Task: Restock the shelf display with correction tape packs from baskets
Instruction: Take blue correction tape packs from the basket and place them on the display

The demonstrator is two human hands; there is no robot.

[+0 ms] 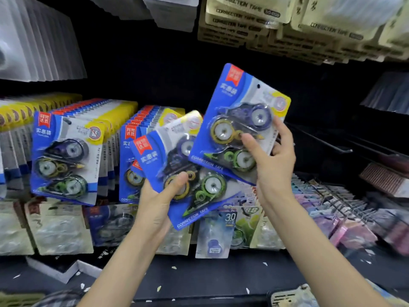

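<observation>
Head | left hand (158, 203) grips pack (188, 171) | right hand (269, 158) pinches raised pack (240, 122)

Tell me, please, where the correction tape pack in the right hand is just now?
In the head view, the right hand holds that blue correction tape pack raised right of centre, overlapping the pack in the left hand, before the dark shelf gap.

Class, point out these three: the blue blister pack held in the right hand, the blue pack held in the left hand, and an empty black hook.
Right-hand blue blister pack (234, 94), head view: upper card.
Left-hand blue pack (155, 158), head view: card face.
Empty black hook (321, 140), head view: mid-rod.
</observation>
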